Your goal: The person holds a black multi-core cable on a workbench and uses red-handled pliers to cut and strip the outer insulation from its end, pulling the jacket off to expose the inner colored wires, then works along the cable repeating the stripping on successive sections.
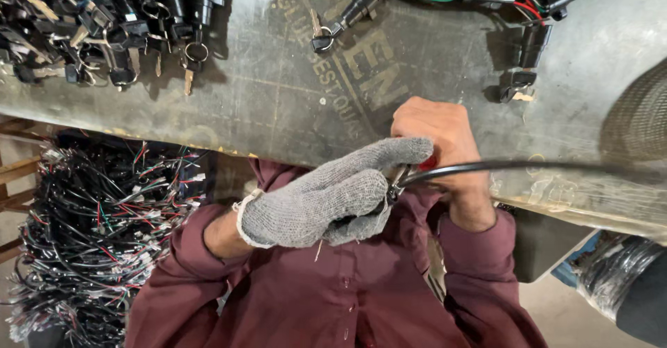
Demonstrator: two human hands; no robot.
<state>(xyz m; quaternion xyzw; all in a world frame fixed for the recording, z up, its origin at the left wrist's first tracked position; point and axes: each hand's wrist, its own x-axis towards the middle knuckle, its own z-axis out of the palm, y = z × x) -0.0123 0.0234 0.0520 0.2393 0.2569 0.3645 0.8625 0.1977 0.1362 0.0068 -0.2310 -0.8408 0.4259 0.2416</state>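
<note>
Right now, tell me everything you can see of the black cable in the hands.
The black cable is a thin, smooth, rubbery-looking sheathed lead. It runs nearly level from the hands out to the right edge, slightly blurred, above the grey worktop. Its near end meets a small metal piece at the gloved left hand, whose fingers close around it. The bare right hand grips just behind, with something red showing there.
</note>
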